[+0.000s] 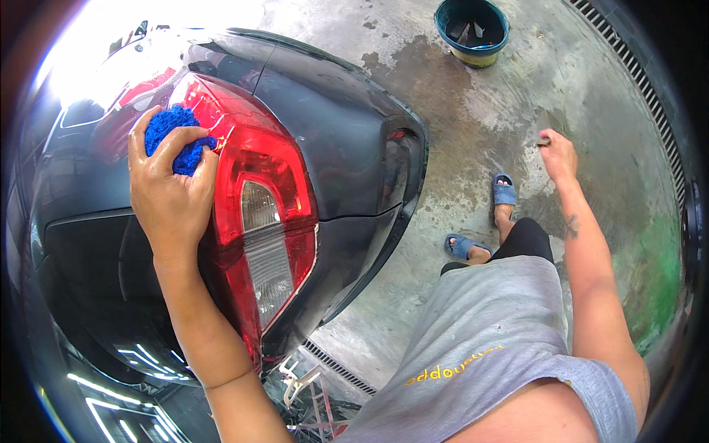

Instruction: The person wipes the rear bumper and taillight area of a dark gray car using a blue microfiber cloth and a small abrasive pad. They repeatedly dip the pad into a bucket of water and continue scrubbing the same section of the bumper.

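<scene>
My left hand is closed around a fluffy blue microfibre cloth, pressing it to the dark car's rear corner. Right beside it is the upper part of the red tail light, which has clear lenses lower down. The skin of this hand looks wet. Out to the right, over the floor and away from the car, my right hand is closed on a small dark object. Too little of that object shows to tell its kind.
The car's dark bumper curves out toward the middle. A bucket with dark contents stands on the wet-patched concrete floor at the far side. Drain grates run along the right and below the bumper. A whitish stand is near the bottom.
</scene>
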{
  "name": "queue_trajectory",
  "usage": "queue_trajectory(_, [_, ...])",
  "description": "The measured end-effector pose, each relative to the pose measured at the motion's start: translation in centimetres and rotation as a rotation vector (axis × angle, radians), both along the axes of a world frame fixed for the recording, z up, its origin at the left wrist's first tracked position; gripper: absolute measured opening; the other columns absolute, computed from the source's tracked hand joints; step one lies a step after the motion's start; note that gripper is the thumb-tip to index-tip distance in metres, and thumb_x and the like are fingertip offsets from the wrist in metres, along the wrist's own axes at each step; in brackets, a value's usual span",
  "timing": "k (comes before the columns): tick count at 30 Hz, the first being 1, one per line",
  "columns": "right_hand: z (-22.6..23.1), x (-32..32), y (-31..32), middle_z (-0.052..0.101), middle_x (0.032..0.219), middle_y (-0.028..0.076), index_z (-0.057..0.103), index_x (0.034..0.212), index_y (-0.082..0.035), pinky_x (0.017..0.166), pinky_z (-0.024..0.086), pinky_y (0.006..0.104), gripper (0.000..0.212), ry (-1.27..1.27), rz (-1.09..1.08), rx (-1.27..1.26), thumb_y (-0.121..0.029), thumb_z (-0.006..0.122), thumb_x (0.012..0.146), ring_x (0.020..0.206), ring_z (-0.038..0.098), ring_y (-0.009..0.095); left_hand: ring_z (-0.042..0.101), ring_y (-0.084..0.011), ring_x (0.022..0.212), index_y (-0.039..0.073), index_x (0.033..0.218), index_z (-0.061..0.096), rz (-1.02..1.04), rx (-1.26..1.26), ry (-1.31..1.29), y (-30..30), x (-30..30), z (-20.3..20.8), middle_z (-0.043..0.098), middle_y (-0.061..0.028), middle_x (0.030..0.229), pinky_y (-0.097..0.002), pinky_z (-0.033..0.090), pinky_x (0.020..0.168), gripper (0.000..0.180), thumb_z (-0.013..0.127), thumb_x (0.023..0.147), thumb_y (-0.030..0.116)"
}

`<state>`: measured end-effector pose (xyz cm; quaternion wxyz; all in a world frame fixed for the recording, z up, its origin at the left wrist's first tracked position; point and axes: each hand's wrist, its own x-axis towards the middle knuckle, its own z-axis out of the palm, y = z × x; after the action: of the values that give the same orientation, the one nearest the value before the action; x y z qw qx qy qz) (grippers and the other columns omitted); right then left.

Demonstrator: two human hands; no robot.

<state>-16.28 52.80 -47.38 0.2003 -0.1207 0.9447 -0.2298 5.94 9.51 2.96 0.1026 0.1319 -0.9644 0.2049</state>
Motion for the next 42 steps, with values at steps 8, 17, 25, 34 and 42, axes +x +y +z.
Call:
queue_trajectory(8, [2.9,1.6,2.5,0.078,0.103,0.012,0.083,0.106,-0.011,0.085,0.058,0.0463,0.023,0.5,-0.035,-0.215,-0.032,0.082,0.097,0.091,0.073,0.035,0.069,-0.0395,0.124,0.01,0.092,0.078,0.055,-0.033,-0.001,1.4,-0.4,-0.2,0.067,-0.0152,0.141,-0.051,0.057,0.101,0.03,0.095,0.08,0.031])
queue_trajectory(17, [13.8,12.8,-14.9,0.073,0.111,0.003,0.068,0.122,-0.006,0.09,0.065,0.0392,0.023,-0.945,-0.306,-1.212,-0.005,0.074,0.099,0.096,0.071,0.013,0.068,-0.0383,0.125,0.008,0.085,0.073,-0.157,-0.02,0.135,2.5,3.1,-0.3,0.068,-0.0195,0.13,-0.0495,0.056,0.103,0.021,0.091,0.08,0.017])
queue_trajectory(25, [21.9,24.9,-23.0,0.038,0.174,0.024,0.039,0.165,-0.007,0.127,0.045,0.046,0.077,-0.24,0.168,-1.147,0.013,0.048,0.092,0.16,0.044,0.038,0.069,-0.0363,0.118,0.009,0.082,0.072,-0.211,-0.001,0.173,3.3,7.0,0.0,0.07,-0.0162,0.124,-0.0472,0.057,0.1,0.02,0.091,0.077,0.015])
queue_trajectory(34, [21.9,34.3,-26.0,0.045,0.17,0.024,0.041,0.166,-0.002,0.124,0.04,0.0605,0.061,0.224,0.281,-0.958,-0.017,0.06,0.11,0.157,0.044,0.046,0.066,-0.0365,0.123,0.008,0.089,0.077,-0.174,0.045,0.141,3.7,6.9,0.4,0.07,-0.0175,0.124,-0.0465,0.052,0.105,0.024,0.091,0.081,0.025])
queue_trajectory(42, [21.3,35.1,-25.8,0.041,0.174,0.02,0.038,0.169,-0.004,0.127,0.036,0.0615,0.066,0.27,0.357,-0.905,-0.016,0.061,0.108,0.161,0.039,0.043,0.064,-0.0371,0.129,0.008,0.094,0.078,-0.159,0.053,0.104,3.1,7.0,0.7,0.07,-0.0185,0.128,-0.0473,0.051,0.11,0.03,0.091,0.083,0.033])
